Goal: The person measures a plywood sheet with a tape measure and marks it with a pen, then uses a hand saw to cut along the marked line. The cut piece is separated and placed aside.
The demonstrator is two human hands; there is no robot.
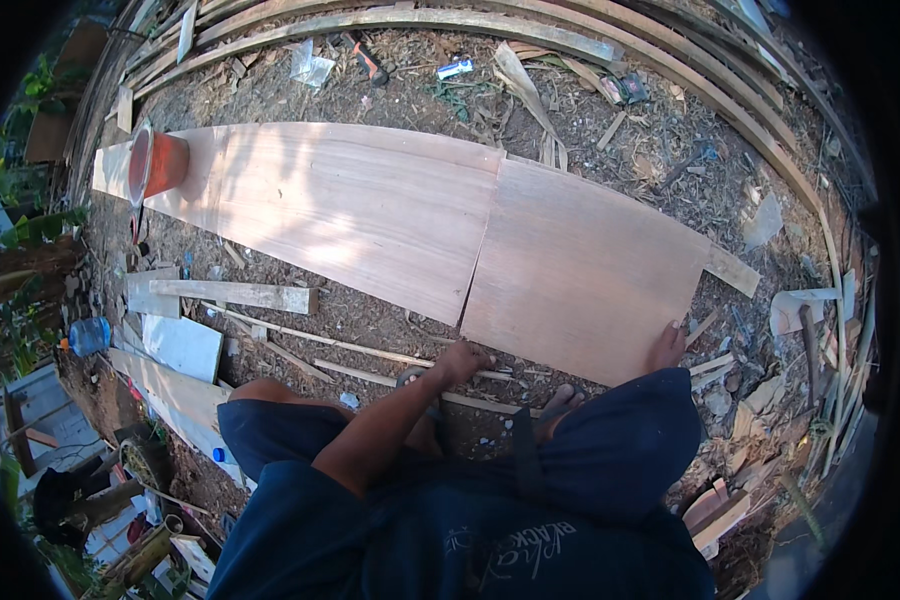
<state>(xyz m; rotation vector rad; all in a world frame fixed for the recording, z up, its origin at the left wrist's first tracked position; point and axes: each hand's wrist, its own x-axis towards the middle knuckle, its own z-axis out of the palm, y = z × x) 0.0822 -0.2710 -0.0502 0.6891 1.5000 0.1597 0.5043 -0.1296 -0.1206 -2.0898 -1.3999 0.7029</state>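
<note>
Two thin plywood sheets lie end to end on the ground before me, the left plywood sheet (350, 210) paler and the right plywood sheet (585, 265) browner. A narrow dark gap runs between them, wider at the near end. My left hand (462, 362) is closed just below that gap, near the sheets' close edge; what its fingers hold, if anything, is too small to make out. At the near right corner of the browner sheet, my right hand (667, 346) grips the edge, its forearm hidden behind my knee. An orange bucket (166, 165) stands on the far left end.
Long timber strips (410, 18) curve along the back and right. Thin wooden sticks (320, 338) and a short plank (240, 294) lie at left. A clear water jug (90, 336) is farther left. A tool with an orange handle (370, 62) lies behind the sheets.
</note>
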